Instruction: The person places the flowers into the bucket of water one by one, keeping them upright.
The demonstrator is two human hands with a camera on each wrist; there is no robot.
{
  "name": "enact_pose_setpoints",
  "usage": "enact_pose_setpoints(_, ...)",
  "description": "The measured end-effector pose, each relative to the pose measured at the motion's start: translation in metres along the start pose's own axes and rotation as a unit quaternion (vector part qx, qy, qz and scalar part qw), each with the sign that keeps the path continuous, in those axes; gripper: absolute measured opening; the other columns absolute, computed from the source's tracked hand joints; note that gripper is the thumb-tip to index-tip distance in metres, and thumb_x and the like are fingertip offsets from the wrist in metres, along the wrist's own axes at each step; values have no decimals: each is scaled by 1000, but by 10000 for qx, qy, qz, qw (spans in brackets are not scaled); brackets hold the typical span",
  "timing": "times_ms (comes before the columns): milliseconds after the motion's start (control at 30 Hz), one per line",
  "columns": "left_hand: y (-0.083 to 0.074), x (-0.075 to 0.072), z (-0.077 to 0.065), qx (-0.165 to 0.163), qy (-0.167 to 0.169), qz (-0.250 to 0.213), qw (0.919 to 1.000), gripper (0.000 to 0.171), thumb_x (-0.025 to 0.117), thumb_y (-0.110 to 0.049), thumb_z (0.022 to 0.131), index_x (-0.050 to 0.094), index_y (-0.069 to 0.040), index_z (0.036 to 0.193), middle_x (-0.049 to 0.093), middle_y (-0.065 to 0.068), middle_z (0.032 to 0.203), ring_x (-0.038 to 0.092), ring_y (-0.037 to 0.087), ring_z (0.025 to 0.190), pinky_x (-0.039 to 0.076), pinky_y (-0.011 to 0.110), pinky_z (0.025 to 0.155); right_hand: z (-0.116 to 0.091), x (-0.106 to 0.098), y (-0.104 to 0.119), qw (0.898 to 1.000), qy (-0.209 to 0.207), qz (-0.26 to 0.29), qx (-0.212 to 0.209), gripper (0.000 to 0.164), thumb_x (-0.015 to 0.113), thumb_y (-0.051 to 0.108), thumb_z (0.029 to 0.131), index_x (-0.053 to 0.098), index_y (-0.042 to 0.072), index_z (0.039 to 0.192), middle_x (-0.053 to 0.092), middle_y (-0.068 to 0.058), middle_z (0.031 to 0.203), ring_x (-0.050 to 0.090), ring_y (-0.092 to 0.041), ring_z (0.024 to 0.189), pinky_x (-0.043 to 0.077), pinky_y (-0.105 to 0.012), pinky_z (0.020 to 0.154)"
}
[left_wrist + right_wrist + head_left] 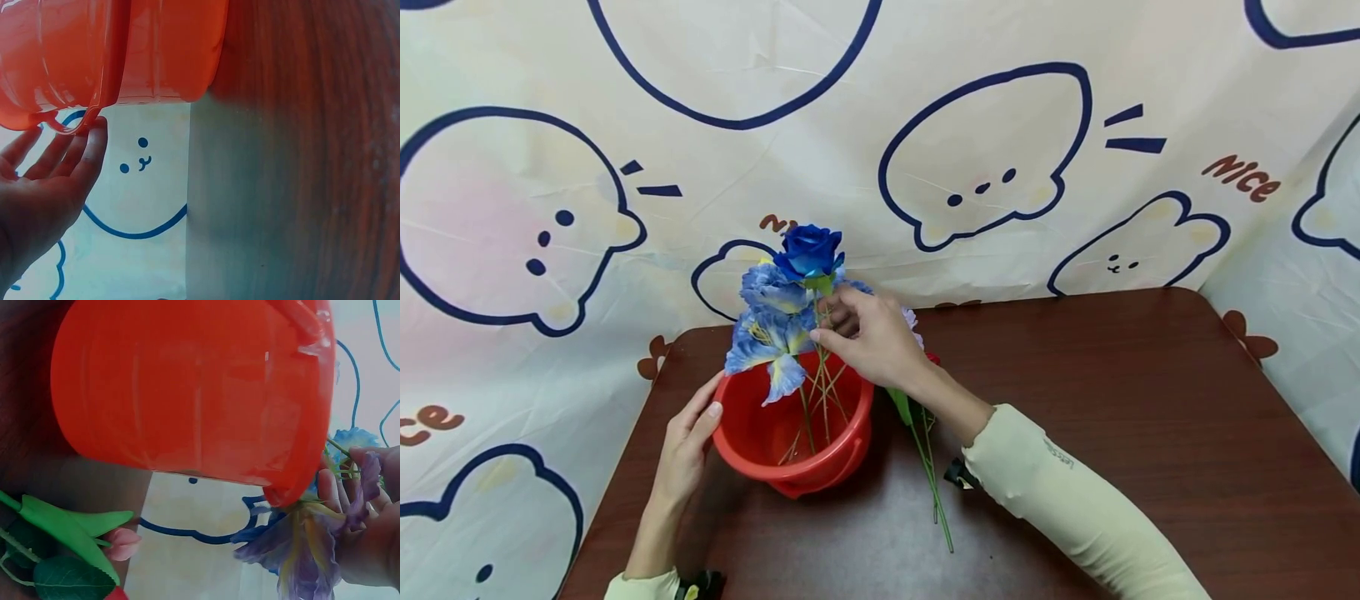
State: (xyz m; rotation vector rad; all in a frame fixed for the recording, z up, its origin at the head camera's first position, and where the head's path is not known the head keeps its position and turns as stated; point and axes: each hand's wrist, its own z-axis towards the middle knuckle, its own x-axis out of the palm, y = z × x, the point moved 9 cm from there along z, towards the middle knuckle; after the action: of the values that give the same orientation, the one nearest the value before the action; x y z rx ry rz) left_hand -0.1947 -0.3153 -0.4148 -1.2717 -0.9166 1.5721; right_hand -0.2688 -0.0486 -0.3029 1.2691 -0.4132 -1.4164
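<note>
1. On the far left hangs a pale cloth backdrop [467,375] printed with navy-outlined cartoon faces.
2. Lower left of centre, the person's left hand [685,437] meets the rim of the red bucket [820,475]; its fingers look fairly straight, resting against the plastic rather than wrapped round it.
3. The bucket stands left of centre on the brown table [1097,392], with thin stems slanting inside it.
4. Over its back rim, ruffled blue flowers [775,329] with yellow streaks crowd together.
5. Just above them, the deep blue rose [811,252] stands upright, its bloom against the backdrop.
6. Near the centre, the person's right hand [880,333] has its fingers bent in, thumb and fingertips pinching the rose's stem; I can't tell whether other stems are caught too.
7. Right of the bucket, more green stems [932,483] lie on the tabletop; the right wrist view shows a pink bud [122,544] and green leaves [72,581] at its lower left.
8. Farther right, a cream sleeve [1075,500] reaches in from the lower edge.
</note>
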Motion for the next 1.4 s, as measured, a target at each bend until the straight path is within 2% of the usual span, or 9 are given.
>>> enact_pose_setpoints(267, -1, -1, 0, 37, 2, -125, 9999, 50, 47, -16, 113, 45, -8, 163, 63, -24, 141, 69, -5, 117, 61, 15, 89, 7, 10, -10, 9991, 192, -323, 213, 25, 81, 19, 98, 73, 7, 118, 77, -6, 104, 76, -16, 91, 63, -22, 81)
enact_pose_setpoints(667, 1, -2, -1, 33, -25, -56, 10000, 50, 46, -17, 113, 46, -8, 163, 64, -24, 141, 69, -4, 116, 61, 15, 88, 13, 19, -13, 9978, 427, -481, 146, 25, 80, 20, 98, 73, 7, 117, 78, -4, 102, 77, -14, 91, 62, -20, 81)
enact_pose_setpoints(1000, 0, -1, 1, -9, -20, 33, 10000, 51, 46, -18, 114, 45, -10, 164, 63, -25, 140, 69, -5, 116, 61, 15, 87, 8, 24, -13, 9892, 983, -957, 513, 21, 79, 26, 99, 77, 10, 112, 80, -1, 101, 74, -12, 93, 60, -19, 77)
enact_pose_setpoints(1100, 0, -1, 1, -7, -4, 30, 10000, 51, 46, -18, 113, 44, -9, 164, 63, -25, 140, 69, -6, 115, 61, 15, 87, 6, 28, -13, 9872, 1174, -952, 515, 21, 80, 27, 99, 77, 10, 111, 82, 0, 99, 73, -10, 90, 61, -25, 77)
enact_pose_setpoints(1200, 0, 0, 0, 23, 6, -10, 10000, 51, 46, -16, 113, 45, -9, 164, 64, -24, 139, 69, -5, 115, 61, 15, 87, 3, 31, -13, 9845, 1352, -1019, 450, 20, 80, 28, 99, 78, 11, 108, 83, 2, 94, 71, -7, 84, 55, -32, 96)
enact_pose_setpoints(1400, -1, 0, 0, 41, 33, -78, 10000, 51, 46, -17, 113, 45, -10, 163, 65, -23, 140, 71, -4, 114, 61, 16, 87, 0, 35, -16, 9835, 1452, -953, 504, 17, 80, 27, 99, 78, 12, 105, 83, 1, 93, 68, -7, 73, 54, -38, 91)
